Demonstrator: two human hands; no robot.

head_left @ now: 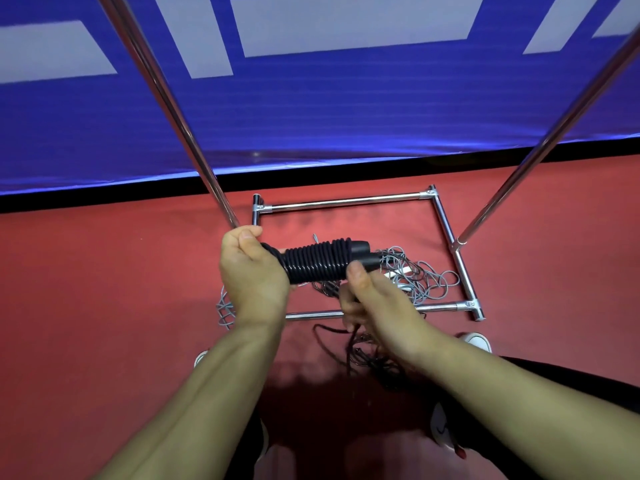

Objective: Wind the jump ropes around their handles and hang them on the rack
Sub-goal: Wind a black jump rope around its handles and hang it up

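Observation:
Two black jump rope handles (320,261) lie side by side with black rope coiled tightly round them. My left hand (251,275) grips their left end. My right hand (369,299) pinches the rope under the right end of the handles, and the loose black rope (363,351) hangs down from it to the floor. A tangle of grey jump rope (419,275) lies on the red floor inside the rack's base. The chrome rack (446,220) stands in front of me, its two uprights rising left and right.
The rack's left upright (173,109) passes just above my left hand. More grey rope (225,311) lies by my left wrist. A blue banner (311,116) hangs behind the rack. White shoes (476,339) stand on the red floor below my arms.

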